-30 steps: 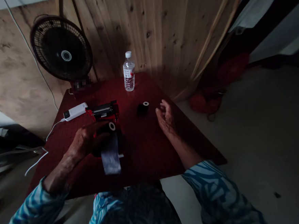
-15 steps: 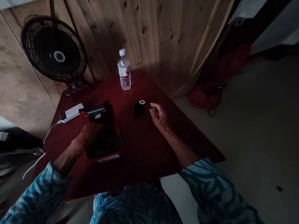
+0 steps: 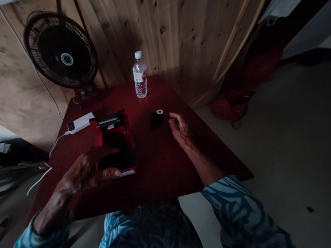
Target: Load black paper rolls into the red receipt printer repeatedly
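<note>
Left hand (image 3: 85, 173) spread, not gripping, fingers arched over the open red printer (image 3: 118, 152) (thumb above its front edge). Right hand (image 3: 180, 129) relaxed, loosely curled, empty, near a black roll (image 3: 157, 117). Printer and roll lie on a red table (image 3: 169, 173).

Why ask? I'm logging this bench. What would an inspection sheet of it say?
Surface: dark red tabletop, dimly lit.
Job's things: open red-and-black printer, apparently; black roll on end, apart from it.
Clutter: plastic water bottle upright near the far edge.
Hands: left hand spread over the printer's front; right hand empty, beside the roll.
Cables: white cable from a white power brick, running off the table's left side.
Surroundings: black fan, plank wall, red cloth on the floor.
</note>
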### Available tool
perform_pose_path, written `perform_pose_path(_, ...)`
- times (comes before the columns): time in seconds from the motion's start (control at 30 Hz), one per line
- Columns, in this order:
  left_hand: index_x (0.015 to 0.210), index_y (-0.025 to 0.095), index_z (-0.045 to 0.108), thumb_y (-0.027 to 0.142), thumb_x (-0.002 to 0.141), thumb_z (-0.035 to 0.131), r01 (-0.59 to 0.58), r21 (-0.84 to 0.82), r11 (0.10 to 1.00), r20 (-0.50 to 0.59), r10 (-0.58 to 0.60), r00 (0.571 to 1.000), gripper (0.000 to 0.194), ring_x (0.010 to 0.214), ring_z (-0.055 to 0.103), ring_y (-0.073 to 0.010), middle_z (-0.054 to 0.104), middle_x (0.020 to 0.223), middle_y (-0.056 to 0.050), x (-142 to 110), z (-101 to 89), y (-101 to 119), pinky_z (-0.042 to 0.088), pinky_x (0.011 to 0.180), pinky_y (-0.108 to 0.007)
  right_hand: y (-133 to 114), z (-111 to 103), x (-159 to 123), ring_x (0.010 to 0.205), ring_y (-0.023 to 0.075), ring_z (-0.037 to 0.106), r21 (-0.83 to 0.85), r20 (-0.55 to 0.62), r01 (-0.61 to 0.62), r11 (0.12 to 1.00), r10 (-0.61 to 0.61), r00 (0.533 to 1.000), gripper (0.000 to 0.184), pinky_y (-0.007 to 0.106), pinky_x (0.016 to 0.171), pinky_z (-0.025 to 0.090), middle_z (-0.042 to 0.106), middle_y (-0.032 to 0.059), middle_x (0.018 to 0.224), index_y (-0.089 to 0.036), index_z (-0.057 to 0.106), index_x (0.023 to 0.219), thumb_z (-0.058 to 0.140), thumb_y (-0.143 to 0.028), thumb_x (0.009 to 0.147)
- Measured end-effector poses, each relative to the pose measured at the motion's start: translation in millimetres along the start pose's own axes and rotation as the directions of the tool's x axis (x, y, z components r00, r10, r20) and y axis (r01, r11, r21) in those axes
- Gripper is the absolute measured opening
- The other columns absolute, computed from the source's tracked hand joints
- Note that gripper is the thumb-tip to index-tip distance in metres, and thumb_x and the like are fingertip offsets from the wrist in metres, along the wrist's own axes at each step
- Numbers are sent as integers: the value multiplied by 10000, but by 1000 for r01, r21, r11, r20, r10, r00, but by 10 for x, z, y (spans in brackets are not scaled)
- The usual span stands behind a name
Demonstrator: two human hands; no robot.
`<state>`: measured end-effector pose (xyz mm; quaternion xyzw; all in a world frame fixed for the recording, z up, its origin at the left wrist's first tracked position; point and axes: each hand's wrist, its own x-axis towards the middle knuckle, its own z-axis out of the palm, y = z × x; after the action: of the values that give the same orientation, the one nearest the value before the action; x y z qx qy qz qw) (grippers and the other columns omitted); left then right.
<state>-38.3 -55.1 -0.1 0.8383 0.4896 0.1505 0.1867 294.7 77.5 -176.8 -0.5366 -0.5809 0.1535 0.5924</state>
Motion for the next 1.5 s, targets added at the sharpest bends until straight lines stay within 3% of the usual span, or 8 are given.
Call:
perform_pose_path(0.27, 1113, 200, 687, 221, 1023, 495, -243, 226, 943, -251, 297, 921, 214, 964, 728, -193, 775, 1080, -75, -197, 319, -19, 526, 849, -317, -365, 39, -30, 1035, 217, 678, 66, -68, 6, 998, -1, 998, 346, 433, 908, 558, 702, 90, 1210, -282, 610, 1210, 485, -446, 933)
perform_pose_path(0.4, 1103, 211, 686, 181, 984, 563, -282, 302, 911, -254, 362, 897, 174, 1045, 701, -221, 757, 1148, -79, -261, 344, 22, 478, 889, -360, -794, 347, 24, 1113, 233, 665, 237, 130, 44, 971, -76, 989, 392, 458, 989, 532, 697, 95, 1244, -279, 612, 1215, 482, -525, 938)
perform_pose_path(0.63, 1144, 191, 684, 150, 953, 584, -309, 365, 878, -223, 404, 887, 219, 1036, 668, -243, 752, 1090, -83, -321, 378, 55, 441, 915, -390, -1457, 861, 267, 1264, 241, 587, 382, 458, -162, 910, -34, 888, 556, 447, 1120, 446, 669, 33, 1280, -300, 632, 1237, 428, -711, 923)
perform_pose_path(0.8, 1193, 191, 675, 229, 967, 577, -302, 387, 871, -229, 408, 884, 249, 1073, 661, -264, 750, 1112, -95, -360, 408, 77, 424, 982, -433, -1584, 730, 70, 1049, 247, 656, 360, 485, -52, 932, -139, 863, 546, 469, 1064, 474, 708, 23, 976, -306, 725, 921, 340, -690, 967)
perform_pose_path(1.03, 1186, 248, 695, 360, 977, 585, -337, 280, 899, -281, 412, 867, 262, 1075, 690, -270, 782, 1121, -62, -416, 386, 11, 441, 1003, -453, -1474, 341, -562, 1318, 227, 541, 338, 467, -8, 941, -161, 869, 277, 431, 1170, 399, 600, 36, 1339, -307, 735, 1035, 496, -443, 999)
perform_pose_path(1.17, 1149, 269, 713, 337, 1008, 522, -144, -16, 990, -432, 123, 894, 247, 1043, 692, -242, 763, 1126, -50, -427, 360, -90, 505, 926, -394, -1432, 390, -651, 1350, 229, 515, 406, 406, -25, 913, -156, 901, 256, 473, 1199, 369, 577, 29, 1360, -352, 685, 1173, 546, -323, 960)
perform_pose_path(1.3, 1222, 259, 685, 466, 937, 624, 176, -467, 867, -510, -426, 747, 358, 1211, 631, -291, 698, 1302, -59, -246, 362, -161, 499, 1014, -411, -1435, 481, -667, 1352, 224, 513, 458, 377, -135, 879, -54, 925, 275, 466, 1203, 368, 570, 19, 1373, -359, 678, 1162, 574, -296, 916)
perform_pose_path(1.5, 1408, 258, 582, 442, 835, 719, 174, -761, 625, -277, -555, 785, 616, 1400, 497, -337, 575, 1495, -84, -10, 513, -282, 447, 1126, -439, -1492, 516, -717, 1360, 238, 511, 471, 374, -279, 837, 97, 922, 330, 484, 1202, 366, 595, 2, 1384, -349, 676, 1152, 587, -250, 850)
